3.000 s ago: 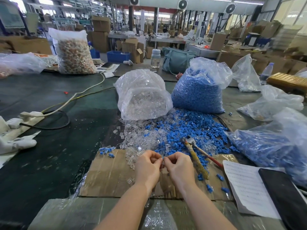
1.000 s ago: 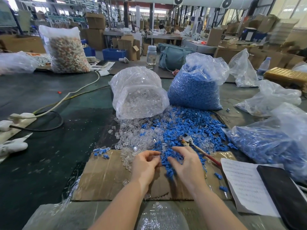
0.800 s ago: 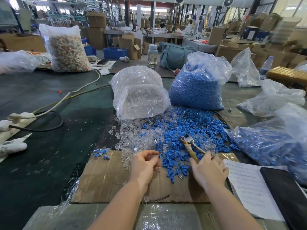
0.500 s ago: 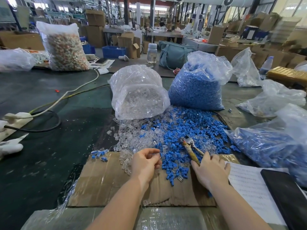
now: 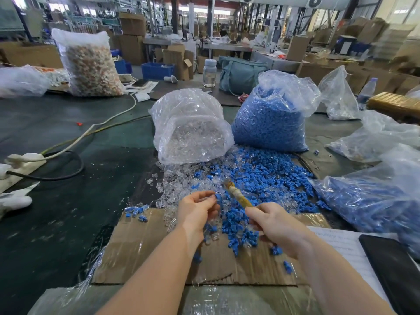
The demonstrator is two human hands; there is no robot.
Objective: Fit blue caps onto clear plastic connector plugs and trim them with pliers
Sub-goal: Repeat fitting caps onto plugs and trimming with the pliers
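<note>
My right hand (image 5: 276, 226) grips the pliers (image 5: 236, 195) by their worn yellowish handle, lifted off the pile with the jaws pointing away toward the upper left. My left hand (image 5: 196, 209) pinches a small clear connector plug with a blue cap at its fingertips, close to the pliers' head. Beneath both hands lies a loose pile of blue caps (image 5: 261, 176) mixed with clear plugs (image 5: 179, 185), spilling onto a cardboard sheet (image 5: 145, 251). A few finished capped plugs (image 5: 136, 213) lie at the cardboard's left corner.
A bag of clear plugs (image 5: 191, 130) and a bag of blue caps (image 5: 272, 117) stand behind the pile. More bags (image 5: 372, 196) crowd the right. Paper and a black phone (image 5: 391, 267) lie near right. A power strip with cables (image 5: 25, 160) sits left.
My right hand has left the capped plug, reached right, picked up the pliers and raised them toward my left hand. My left hand kept the plug and lifted a little.
</note>
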